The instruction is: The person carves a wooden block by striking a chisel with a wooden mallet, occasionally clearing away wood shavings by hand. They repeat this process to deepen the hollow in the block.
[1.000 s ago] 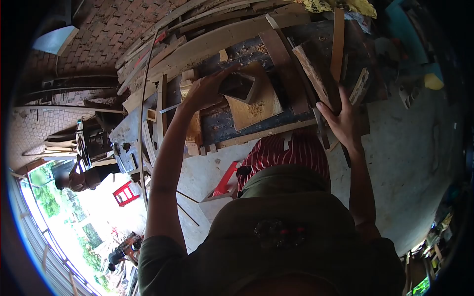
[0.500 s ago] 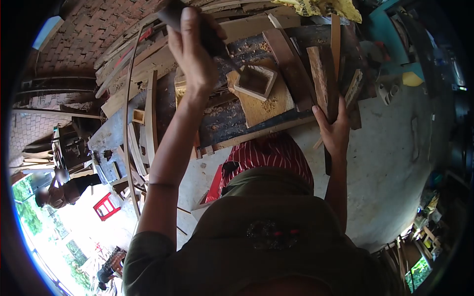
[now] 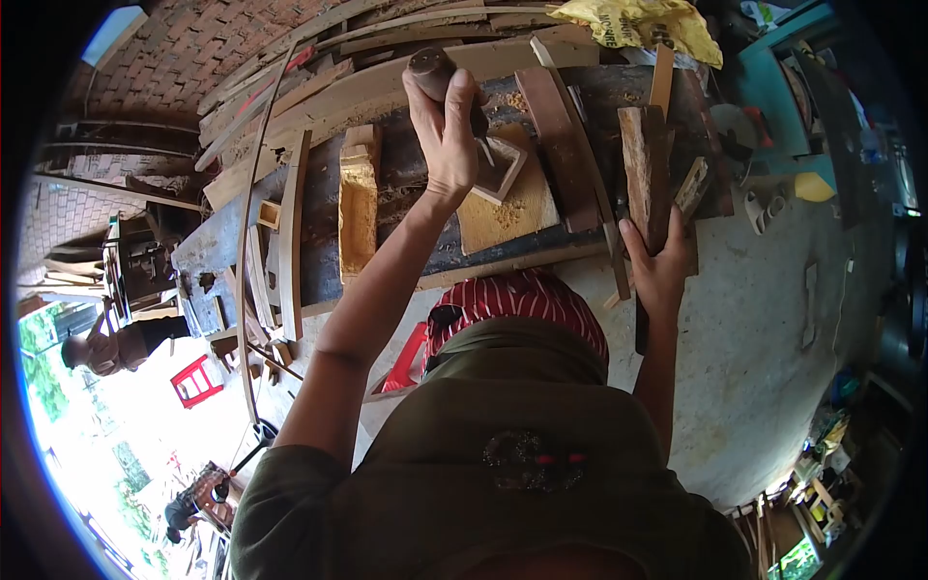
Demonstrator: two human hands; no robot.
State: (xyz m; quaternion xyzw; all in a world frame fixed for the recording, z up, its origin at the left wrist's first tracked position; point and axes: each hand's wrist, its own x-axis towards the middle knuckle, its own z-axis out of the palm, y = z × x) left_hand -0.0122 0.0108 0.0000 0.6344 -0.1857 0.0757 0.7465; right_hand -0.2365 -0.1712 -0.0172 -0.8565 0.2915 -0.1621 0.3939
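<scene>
My left hand (image 3: pixel 445 145) is closed around the dark handle (image 3: pixel 432 72) of a tool. The tool's thin metal shank (image 3: pixel 488 148) points down into a small square wooden frame (image 3: pixel 503 172), which lies on a light board (image 3: pixel 512 217) with shavings on it. To the right, my right hand (image 3: pixel 662 266) wraps round the lower end of a rough-edged brown wood piece (image 3: pixel 640 159). A reddish-brown plank (image 3: pixel 561 145) lies between the frame and that piece.
A hollowed yellowish block (image 3: pixel 358 213) lies left on the dark workbench (image 3: pixel 411 256). Long boards (image 3: pixel 406 82) are stacked behind it. A yellow sack (image 3: pixel 648 27) is at the back. Two people (image 3: pixel 121 348) (image 3: pixel 198 498) are far left, near a red stool (image 3: pixel 196 382).
My left hand and the tool have moved right and down, closer to the wooden frame. The hollowed block shows more fully now. My right hand stays on the wood piece.
</scene>
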